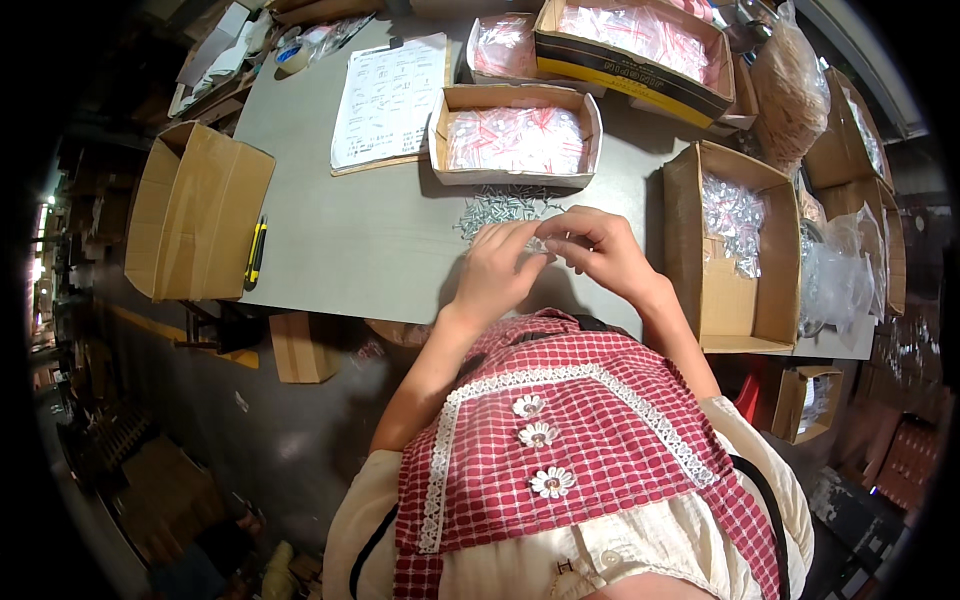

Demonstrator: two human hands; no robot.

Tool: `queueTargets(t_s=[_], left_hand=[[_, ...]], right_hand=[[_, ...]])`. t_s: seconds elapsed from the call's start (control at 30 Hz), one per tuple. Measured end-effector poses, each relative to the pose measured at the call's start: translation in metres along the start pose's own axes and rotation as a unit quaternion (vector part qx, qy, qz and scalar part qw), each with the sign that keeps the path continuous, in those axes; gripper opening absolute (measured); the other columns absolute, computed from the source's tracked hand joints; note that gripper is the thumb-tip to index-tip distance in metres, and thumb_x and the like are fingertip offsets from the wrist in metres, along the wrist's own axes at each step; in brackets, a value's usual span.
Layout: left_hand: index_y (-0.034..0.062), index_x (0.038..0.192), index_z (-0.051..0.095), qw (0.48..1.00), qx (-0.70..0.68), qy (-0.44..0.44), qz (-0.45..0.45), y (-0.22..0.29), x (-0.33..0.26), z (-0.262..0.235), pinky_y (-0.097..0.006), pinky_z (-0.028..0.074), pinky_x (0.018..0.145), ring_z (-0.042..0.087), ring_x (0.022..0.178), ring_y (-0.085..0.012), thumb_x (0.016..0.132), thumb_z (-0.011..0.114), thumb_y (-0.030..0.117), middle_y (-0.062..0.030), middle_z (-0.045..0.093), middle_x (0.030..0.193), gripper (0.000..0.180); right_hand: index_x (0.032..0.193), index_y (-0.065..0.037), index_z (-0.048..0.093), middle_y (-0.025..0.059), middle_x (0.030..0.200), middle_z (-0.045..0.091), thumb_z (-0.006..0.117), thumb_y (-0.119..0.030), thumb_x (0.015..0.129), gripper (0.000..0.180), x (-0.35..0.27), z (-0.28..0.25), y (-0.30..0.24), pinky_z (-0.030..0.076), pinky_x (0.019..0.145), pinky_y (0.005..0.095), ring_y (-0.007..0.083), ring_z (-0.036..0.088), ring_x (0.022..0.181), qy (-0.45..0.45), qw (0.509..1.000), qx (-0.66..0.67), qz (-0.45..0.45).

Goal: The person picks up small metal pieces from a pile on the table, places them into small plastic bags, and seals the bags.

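Note:
My left hand (pixel 497 268) and my right hand (pixel 598 248) meet over the grey table (pixel 350 240), close to its near edge. Between their fingertips they pinch a small clear plastic bag (pixel 541 245); what is inside it is too small to tell. Just beyond the hands lies a loose pile of small silver screws (pixel 497 208). Behind the pile stands an open shallow cardboard box (pixel 515 135) filled with small clear bags that have red strips.
A tall open carton of bagged parts (pixel 735 250) stands at my right. An empty carton (pixel 195 210) hangs off the table's left edge beside a yellow utility knife (pixel 256 250). A paper sheet on a clipboard (pixel 388 100), more bag-filled boxes (pixel 635 45) and a tape roll (pixel 292 58) sit farther back.

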State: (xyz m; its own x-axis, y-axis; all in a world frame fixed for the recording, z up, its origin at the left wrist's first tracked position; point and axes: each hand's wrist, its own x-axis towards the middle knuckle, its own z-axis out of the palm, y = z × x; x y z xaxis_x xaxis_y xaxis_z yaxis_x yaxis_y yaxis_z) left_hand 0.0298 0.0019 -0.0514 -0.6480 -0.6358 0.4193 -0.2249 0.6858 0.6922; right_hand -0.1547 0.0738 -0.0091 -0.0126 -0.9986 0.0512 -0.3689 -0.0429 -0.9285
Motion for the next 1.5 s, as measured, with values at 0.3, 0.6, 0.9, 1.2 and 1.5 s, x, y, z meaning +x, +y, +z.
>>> queueTargets(t_s=[0.3, 0.6, 0.9, 1.2, 1.5], left_hand=[[0.0019, 0.108, 0.065, 1.0, 0.016, -0.026, 0.005, -0.004, -0.005, 0.003, -0.042, 0.048, 0.09, 0.064, 0.097, -0.0329, 0.079, 0.07, 0.01, -0.0142, 0.068, 0.102, 0.031], [0.005, 0.112, 0.068, 0.999, 0.022, 0.021, -0.034, -0.007, -0.01, 0.006, -0.041, 0.049, 0.087, 0.065, 0.098, -0.0311, 0.082, 0.078, 0.019, -0.0123, 0.07, 0.106, 0.034], [0.0054, 0.113, 0.067, 0.999, 0.021, 0.025, -0.035, -0.011, -0.012, 0.007, -0.04, 0.049, 0.087, 0.065, 0.097, -0.0313, 0.083, 0.078, 0.02, -0.0118, 0.07, 0.105, 0.035], [0.0054, 0.116, 0.064, 0.999, 0.032, 0.016, -0.03, -0.01, -0.013, 0.005, -0.042, 0.048, 0.09, 0.063, 0.101, -0.0321, 0.081, 0.072, 0.014, -0.0136, 0.068, 0.108, 0.036], [0.0042, 0.117, 0.063, 0.999, 0.034, 0.012, -0.04, -0.004, -0.012, 0.003, -0.041, 0.052, 0.084, 0.064, 0.098, -0.0331, 0.076, 0.071, 0.004, -0.0146, 0.067, 0.107, 0.042]], right_hand=[[0.118, -0.004, 0.062, 0.0161, 0.102, 0.065, 0.067, 0.001, 0.082, 0.037, -0.003, 0.006, -0.021, 0.055, 0.076, 0.0395, 0.033, 0.067, 0.089, 0.031, 0.987, -0.149, -0.044], [0.108, -0.004, 0.064, 0.0165, 0.1, 0.062, 0.062, -0.002, 0.078, 0.03, -0.003, 0.001, 0.056, 0.055, 0.078, 0.0455, 0.0386, 0.066, 0.089, 0.045, 0.944, -0.324, 0.051], [0.099, -0.007, 0.066, 0.0119, 0.093, 0.063, 0.063, -0.008, 0.082, 0.018, -0.002, 0.022, 0.087, 0.056, 0.072, 0.0423, 0.0327, 0.066, 0.083, 0.026, 0.92, -0.392, 0.004], [0.103, -0.005, 0.067, 0.0104, 0.089, 0.062, 0.072, -0.014, 0.087, 0.019, -0.002, 0.016, 0.016, 0.053, 0.067, 0.0362, 0.0268, 0.065, 0.074, 0.08, 0.984, -0.132, -0.085], [0.093, -0.003, 0.07, 0.0109, 0.091, 0.062, 0.072, -0.019, 0.087, 0.018, -0.002, 0.024, 0.013, 0.051, 0.068, 0.0341, 0.0248, 0.062, 0.076, 0.03, 0.993, -0.11, -0.039]])
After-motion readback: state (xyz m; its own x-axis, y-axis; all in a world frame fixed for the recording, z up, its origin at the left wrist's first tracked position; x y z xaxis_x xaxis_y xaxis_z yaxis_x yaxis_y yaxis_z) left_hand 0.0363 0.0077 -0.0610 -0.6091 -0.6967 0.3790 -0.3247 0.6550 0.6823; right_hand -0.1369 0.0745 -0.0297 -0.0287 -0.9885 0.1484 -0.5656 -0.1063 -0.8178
